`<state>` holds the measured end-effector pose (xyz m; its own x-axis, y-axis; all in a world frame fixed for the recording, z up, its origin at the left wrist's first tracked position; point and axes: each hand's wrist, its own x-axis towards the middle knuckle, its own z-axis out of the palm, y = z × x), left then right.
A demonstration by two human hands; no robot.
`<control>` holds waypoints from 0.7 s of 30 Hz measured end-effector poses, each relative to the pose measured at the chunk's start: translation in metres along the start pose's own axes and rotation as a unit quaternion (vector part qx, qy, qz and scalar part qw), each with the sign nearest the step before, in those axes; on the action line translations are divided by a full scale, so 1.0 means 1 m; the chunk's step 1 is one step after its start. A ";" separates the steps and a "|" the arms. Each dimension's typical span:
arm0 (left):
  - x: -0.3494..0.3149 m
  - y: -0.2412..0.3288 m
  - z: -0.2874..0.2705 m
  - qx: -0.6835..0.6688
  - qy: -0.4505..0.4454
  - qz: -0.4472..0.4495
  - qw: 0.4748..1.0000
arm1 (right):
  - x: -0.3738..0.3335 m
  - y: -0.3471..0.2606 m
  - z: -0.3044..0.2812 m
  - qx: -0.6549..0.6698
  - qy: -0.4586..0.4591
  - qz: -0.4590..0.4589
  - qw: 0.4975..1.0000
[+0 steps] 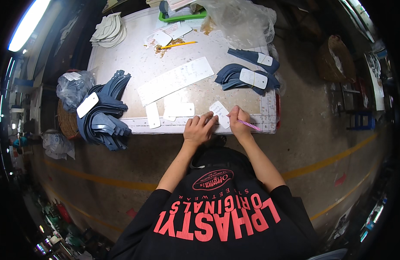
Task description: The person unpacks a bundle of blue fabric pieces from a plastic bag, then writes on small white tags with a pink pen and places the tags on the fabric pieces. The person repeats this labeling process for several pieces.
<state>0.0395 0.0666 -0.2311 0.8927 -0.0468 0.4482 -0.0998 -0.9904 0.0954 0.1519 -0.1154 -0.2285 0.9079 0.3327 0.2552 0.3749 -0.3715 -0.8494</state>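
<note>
At the near edge of the table, my right hand [240, 123] is closed around a pink-and-white striped pen [253, 125]. The pen's writing end is at a white tag [219, 112] that bears handwriting. My left hand [200, 128] rests on the table with its fingers spread, the fingertips at the tag's left side. Just left of that hand lie several blank white tags [152, 115], partly overlapping. Beyond both hands is a long white paper strip [176, 81] with writing on it, set at a slant.
Bundles of dark blue cut fabric [105, 112] hang over the table's left edge; tagged blue bundles [234, 76] lie at right. Farther back are a yellow pencil [178, 45], rubber bands, a green tray [182, 18], clear plastic bags [243, 21] and pale fabric pieces [110, 31].
</note>
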 end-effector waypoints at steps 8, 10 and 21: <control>0.005 -0.004 0.005 0.000 0.008 -0.005 1.000 | -0.010 -0.002 0.001 0.010 -0.076 -0.035 0.996; 0.006 -0.004 0.006 -0.001 0.012 -0.005 1.000 | -0.010 -0.002 0.002 -0.002 -0.072 -0.043 0.996; 0.007 -0.003 0.003 -0.009 0.011 -0.003 1.000 | -0.010 -0.001 0.003 -0.006 -0.064 -0.049 0.997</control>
<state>0.0476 0.0693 -0.2306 0.8834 -0.0371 0.4672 -0.1023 -0.9881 0.1151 0.1419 -0.1159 -0.2311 0.8352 0.4762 0.2749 0.4640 -0.3422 -0.8171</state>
